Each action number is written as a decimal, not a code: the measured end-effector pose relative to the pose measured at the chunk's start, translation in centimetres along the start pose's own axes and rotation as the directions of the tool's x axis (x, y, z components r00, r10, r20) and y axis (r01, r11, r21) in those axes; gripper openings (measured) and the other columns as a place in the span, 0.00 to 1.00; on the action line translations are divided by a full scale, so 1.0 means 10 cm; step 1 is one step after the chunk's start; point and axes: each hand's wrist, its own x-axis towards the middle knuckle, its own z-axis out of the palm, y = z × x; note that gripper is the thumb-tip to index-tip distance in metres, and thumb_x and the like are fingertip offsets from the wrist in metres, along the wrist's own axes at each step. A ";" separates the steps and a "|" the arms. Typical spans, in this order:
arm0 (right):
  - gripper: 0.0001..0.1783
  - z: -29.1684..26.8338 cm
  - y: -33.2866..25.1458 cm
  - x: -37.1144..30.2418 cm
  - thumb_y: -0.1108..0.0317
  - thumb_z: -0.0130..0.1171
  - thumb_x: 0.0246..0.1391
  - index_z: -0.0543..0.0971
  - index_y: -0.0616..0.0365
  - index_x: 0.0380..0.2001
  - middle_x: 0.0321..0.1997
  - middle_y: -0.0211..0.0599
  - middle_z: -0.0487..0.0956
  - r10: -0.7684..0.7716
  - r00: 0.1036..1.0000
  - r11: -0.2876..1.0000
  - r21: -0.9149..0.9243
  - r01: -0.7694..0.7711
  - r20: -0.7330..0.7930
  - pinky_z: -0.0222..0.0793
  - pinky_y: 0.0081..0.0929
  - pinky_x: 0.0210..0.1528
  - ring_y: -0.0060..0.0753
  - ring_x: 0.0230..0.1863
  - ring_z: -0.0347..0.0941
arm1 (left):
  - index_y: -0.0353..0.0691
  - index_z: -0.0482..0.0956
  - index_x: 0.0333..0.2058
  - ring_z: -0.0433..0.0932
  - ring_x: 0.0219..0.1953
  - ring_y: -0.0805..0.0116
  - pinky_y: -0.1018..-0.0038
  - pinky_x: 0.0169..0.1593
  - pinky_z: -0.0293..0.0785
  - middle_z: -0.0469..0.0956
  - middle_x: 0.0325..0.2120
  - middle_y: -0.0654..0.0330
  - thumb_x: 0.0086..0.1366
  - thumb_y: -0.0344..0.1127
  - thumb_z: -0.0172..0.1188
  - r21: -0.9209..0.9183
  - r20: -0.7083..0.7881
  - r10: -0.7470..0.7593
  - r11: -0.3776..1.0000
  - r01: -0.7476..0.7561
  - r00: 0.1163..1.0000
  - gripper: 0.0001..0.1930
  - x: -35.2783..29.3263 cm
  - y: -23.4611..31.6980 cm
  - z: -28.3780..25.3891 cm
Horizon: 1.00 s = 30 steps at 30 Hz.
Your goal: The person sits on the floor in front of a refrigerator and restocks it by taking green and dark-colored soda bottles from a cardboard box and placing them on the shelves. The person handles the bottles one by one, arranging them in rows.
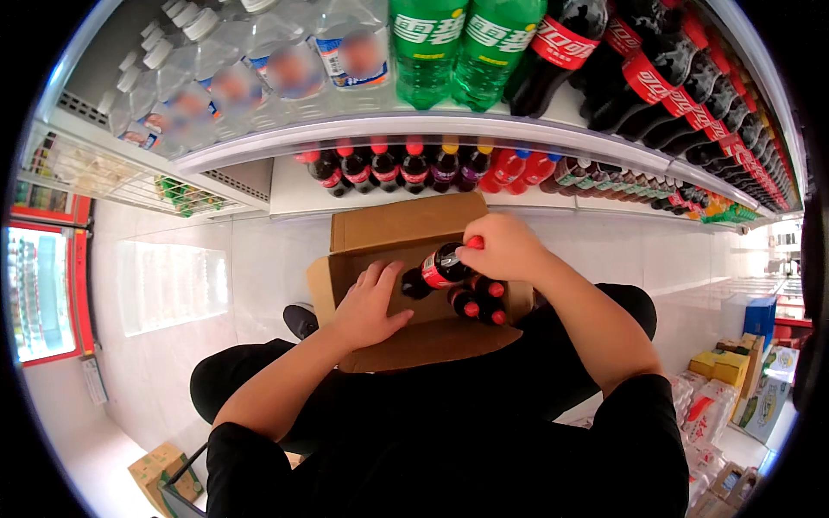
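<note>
Leftward from the right grip (pixel 505 246), closed on its red cap (pixel 475 243), the dark bottle (pixel 439 268) lies aslant over the box (pixel 414 226), its base pointing toward the left grip (pixel 371 306), which is nearer that end, loosely spread and seemingly empty.

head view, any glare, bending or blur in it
In the head view, the shelf edge bows and the corners go black; in the head view, glare whitens the floor at left; in the head view, blurred patches sit on the jug labels, while the held bottle looks fairly crisp.
</note>
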 end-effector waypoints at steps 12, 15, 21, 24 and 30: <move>0.14 -0.27 -0.23 -0.15 0.63 0.70 0.59 0.78 0.61 0.28 0.23 0.22 0.71 -0.015 0.952 0.622 0.742 0.249 -0.307 0.63 0.22 0.31 0.15 0.28 0.64 | 0.33 0.74 0.58 0.81 0.50 0.65 0.65 0.58 0.75 0.82 0.48 0.56 0.54 0.35 0.79 -0.612 0.368 -0.007 0.751 0.248 0.930 0.35 0.13 0.28 -0.23; 0.25 0.04 -0.21 -0.26 0.64 0.74 0.54 0.76 0.58 0.51 0.37 0.26 0.76 -0.065 0.920 0.548 0.757 0.357 -0.387 0.68 0.22 0.38 0.17 0.36 0.70 | 0.36 0.73 0.59 0.80 0.51 0.68 0.66 0.59 0.75 0.82 0.48 0.60 0.56 0.30 0.77 -0.709 0.399 -0.033 0.624 0.330 0.917 0.33 0.10 0.35 -0.20; 0.48 0.42 -0.35 -0.40 0.62 0.77 0.49 0.62 0.62 0.68 0.61 0.48 0.77 -0.154 0.958 0.664 0.694 0.280 -0.240 0.71 0.41 0.64 0.46 0.62 0.76 | 0.33 0.70 0.58 0.82 0.49 0.63 0.64 0.55 0.77 0.83 0.46 0.53 0.56 0.37 0.78 -0.689 0.081 -0.093 0.714 0.123 0.992 0.35 0.16 0.38 -0.04; 0.46 0.43 -0.36 -0.45 0.64 0.79 0.47 0.66 0.62 0.65 0.60 0.45 0.78 -0.096 0.976 0.649 0.731 0.210 -0.195 0.71 0.38 0.65 0.38 0.61 0.76 | 0.32 0.69 0.59 0.83 0.50 0.56 0.63 0.55 0.77 0.83 0.45 0.47 0.57 0.39 0.77 -0.482 0.023 -0.010 0.876 0.020 1.000 0.36 0.18 0.43 -0.08; 0.46 0.13 -0.31 -0.44 0.58 0.83 0.40 0.71 0.61 0.61 0.53 0.48 0.84 -0.106 0.861 0.717 0.562 0.413 -0.497 0.77 0.40 0.59 0.45 0.54 0.83 | 0.33 0.68 0.61 0.85 0.45 0.58 0.66 0.47 0.80 0.78 0.52 0.45 0.62 0.31 0.71 -0.436 0.019 -0.001 0.900 0.009 1.000 0.31 0.18 0.58 -0.26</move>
